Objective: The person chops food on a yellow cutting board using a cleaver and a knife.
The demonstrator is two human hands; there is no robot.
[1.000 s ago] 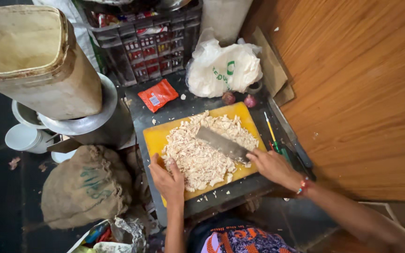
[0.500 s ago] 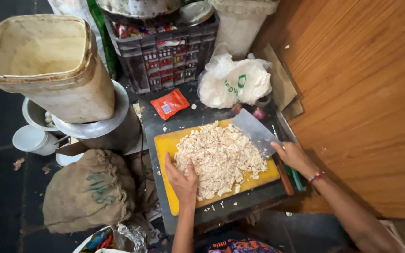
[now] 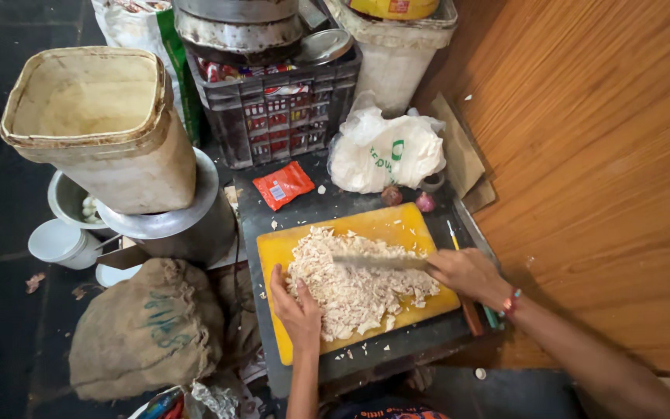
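Shredded white food [image 3: 354,289], heaped mid yellow cutting board [image 3: 397,225] on dark tabletop [image 3: 304,209]; mostly chopped fine, a few coarser bits left at edges. Right hand [image 3: 467,273], grip closed round cleaver [image 3: 378,261] handle. Left hand [image 3: 298,310], fingers loosely spread, steadying heap

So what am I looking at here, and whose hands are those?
No machine here: a person wears a camera on their head, so the picture looks down at their own two hands. The right hand holds a big knife over a pile of chopped pale food. The left hand rests at the pile's edge. The pile lies on a yellow cutting board on a dark table. Behind the board are a red packet, a white plastic bag and two small onions. To the left are a sack and a big cream tub.
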